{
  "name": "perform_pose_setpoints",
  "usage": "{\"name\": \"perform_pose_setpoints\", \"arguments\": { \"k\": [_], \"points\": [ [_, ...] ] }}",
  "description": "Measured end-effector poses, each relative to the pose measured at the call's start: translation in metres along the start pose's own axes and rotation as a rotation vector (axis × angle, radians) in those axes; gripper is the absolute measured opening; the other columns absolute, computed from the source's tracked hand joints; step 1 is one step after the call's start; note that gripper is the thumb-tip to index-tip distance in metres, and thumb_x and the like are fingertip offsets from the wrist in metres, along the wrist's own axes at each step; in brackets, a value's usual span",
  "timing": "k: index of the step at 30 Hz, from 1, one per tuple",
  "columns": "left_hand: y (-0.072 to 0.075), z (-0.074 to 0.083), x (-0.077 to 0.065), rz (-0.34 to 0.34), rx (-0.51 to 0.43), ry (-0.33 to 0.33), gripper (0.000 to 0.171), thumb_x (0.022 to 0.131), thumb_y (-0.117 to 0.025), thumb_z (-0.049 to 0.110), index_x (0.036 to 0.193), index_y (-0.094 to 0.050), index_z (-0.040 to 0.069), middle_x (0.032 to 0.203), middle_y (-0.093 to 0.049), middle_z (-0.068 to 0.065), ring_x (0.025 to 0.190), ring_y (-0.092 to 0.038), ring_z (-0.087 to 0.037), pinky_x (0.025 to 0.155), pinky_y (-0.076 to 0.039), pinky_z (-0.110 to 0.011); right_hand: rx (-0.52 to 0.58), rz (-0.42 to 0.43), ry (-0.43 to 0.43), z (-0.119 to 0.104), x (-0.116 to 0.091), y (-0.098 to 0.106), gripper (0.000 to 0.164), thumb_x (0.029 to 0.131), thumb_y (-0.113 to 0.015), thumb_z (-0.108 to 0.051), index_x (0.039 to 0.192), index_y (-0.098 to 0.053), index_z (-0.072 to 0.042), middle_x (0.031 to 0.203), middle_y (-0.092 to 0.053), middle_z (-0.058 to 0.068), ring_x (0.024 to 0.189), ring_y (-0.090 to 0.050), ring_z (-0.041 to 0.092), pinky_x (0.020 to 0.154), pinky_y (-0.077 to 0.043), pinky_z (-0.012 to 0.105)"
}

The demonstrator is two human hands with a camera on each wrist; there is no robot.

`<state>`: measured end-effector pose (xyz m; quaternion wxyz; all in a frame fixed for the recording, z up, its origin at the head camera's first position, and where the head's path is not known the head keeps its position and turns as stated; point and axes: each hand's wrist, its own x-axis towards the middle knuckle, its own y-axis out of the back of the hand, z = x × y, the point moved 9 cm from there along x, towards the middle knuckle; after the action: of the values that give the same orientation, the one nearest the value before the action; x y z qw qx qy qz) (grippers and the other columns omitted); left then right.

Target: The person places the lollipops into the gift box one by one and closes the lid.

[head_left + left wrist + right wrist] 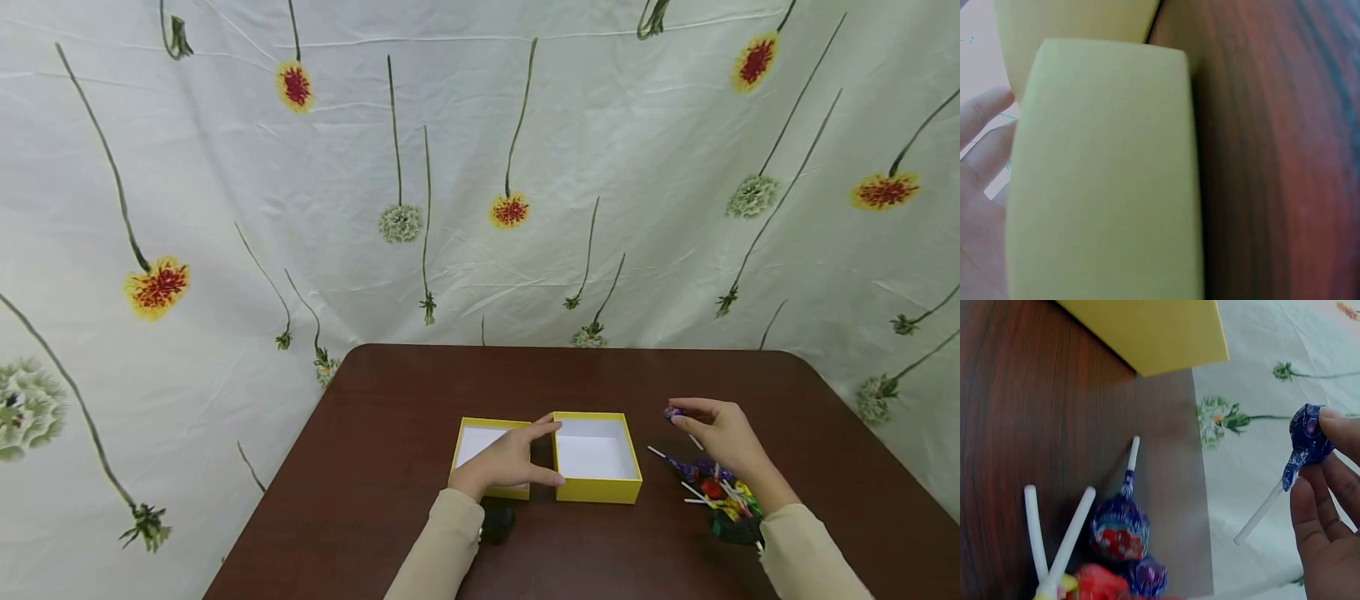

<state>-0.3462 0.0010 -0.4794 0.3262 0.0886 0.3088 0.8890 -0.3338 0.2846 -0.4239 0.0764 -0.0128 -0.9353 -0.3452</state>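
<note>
Lollipop (1310, 432) pinched in right hand (726, 433); left hand (510, 460) spread, touching yellow box (600, 491).

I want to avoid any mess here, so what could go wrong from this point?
The purple-wrapped lollipop is pinched by its round head in the right grip, so it might slip and fall to the table.

The right sleeve looks close to the lollipop pile and could brush it apart.

The left grip is at the left edge of the right-hand yellow box, which might get nudged.
</note>
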Motion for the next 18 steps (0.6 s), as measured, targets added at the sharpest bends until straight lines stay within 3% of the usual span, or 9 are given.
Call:
{"name": "perform_pose_setpoints", "arguments": {
  "k": [7,9,11,12,14,15,16,18],
  "points": [
    [-0.002,-0.002,0.0,-0.008,-0.034,0.006,0.086,0.084,-0.082,0.037,0.156,-0.037,0.026,0.167,-0.022,0.008,0.047,-0.054,-0.013,0.075,-0.052,-0.022,-0.001,-0.015,0.023,-0.012,0.0,-0.009,0.034,0.098,-0.064,-0.01,0.13,-0.065,0.001,0.124,-0.068,0.025,0.104,-0.07,0.035,0.078,-0.062,0.037],
    [-0.002,-0.002,0.0,-0.011,-0.036,0.005,0.086,0.084,-0.082,0.038,0.156,-0.037,0.027,0.167,-0.021,0.008,0.045,-0.047,-0.015,0.068,-0.052,-0.026,0.002,-0.019,0.039,-0.016,0.001,-0.011,0.034,0.097,-0.065,-0.008,0.129,-0.065,0.002,0.123,-0.068,0.025,0.105,-0.07,0.036,0.08,-0.062,0.038],
    [-0.002,-0.001,0.0,-0.006,-0.016,0.001,0.086,0.084,-0.081,0.04,0.156,-0.037,0.028,0.167,-0.022,0.009,0.073,-0.067,-0.016,0.083,-0.055,-0.029,0.003,-0.026,0.049,-0.019,0.001,-0.013,0.034,0.097,-0.065,-0.007,0.129,-0.065,0.002,0.124,-0.068,0.025,0.105,-0.07,0.036,0.081,-0.062,0.038],
    [-0.001,-0.001,0.0,-0.003,-0.006,0.001,0.086,0.084,-0.081,0.04,0.156,-0.037,0.028,0.167,-0.022,0.01,0.087,-0.069,-0.019,0.089,-0.055,-0.033,0.005,-0.029,0.053,-0.02,0.001,-0.014,0.034,0.096,-0.065,-0.007,0.129,-0.065,0.002,0.124,-0.068,0.025,0.105,-0.07,0.037,0.081,-0.061,0.038],
    [0.0,0.0,0.0,0.003,0.005,-0.005,0.086,0.084,-0.081,0.041,0.156,-0.037,0.027,0.167,-0.023,0.009,0.126,-0.06,-0.023,0.103,-0.051,-0.04,0.01,-0.033,0.061,-0.022,0.002,-0.016,0.034,0.096,-0.065,-0.006,0.129,-0.065,0.002,0.124,-0.068,0.025,0.105,-0.07,0.036,0.081,-0.061,0.037],
    [0.0,0.0,0.0,0.006,0.008,-0.007,0.086,0.084,-0.081,0.041,0.156,-0.037,0.026,0.167,-0.023,0.009,0.142,-0.046,-0.023,0.109,-0.046,-0.043,0.014,-0.035,0.063,-0.023,0.002,-0.017,0.034,0.096,-0.065,-0.006,0.129,-0.065,0.002,0.123,-0.068,0.024,0.105,-0.071,0.036,0.081,-0.061,0.037],
    [0.001,0.0,-0.001,0.01,0.01,-0.009,0.086,0.084,-0.081,0.041,0.156,-0.037,0.026,0.167,-0.024,0.009,0.152,-0.031,-0.024,0.115,-0.041,-0.044,0.02,-0.039,0.066,-0.024,0.002,-0.019,0.034,0.096,-0.065,-0.006,0.129,-0.065,0.002,0.123,-0.068,0.024,0.106,-0.071,0.036,0.082,-0.061,0.037],
    [0.001,0.0,-0.001,0.011,0.004,-0.009,0.086,0.084,-0.081,0.041,0.156,-0.037,0.025,0.167,-0.023,0.008,0.152,-0.029,-0.023,0.116,-0.039,-0.046,0.03,-0.043,0.07,-0.026,0.001,-0.021,0.034,0.096,-0.065,-0.006,0.129,-0.066,0.002,0.123,-0.069,0.023,0.106,-0.071,0.035,0.082,-0.061,0.035]
  ]
}}
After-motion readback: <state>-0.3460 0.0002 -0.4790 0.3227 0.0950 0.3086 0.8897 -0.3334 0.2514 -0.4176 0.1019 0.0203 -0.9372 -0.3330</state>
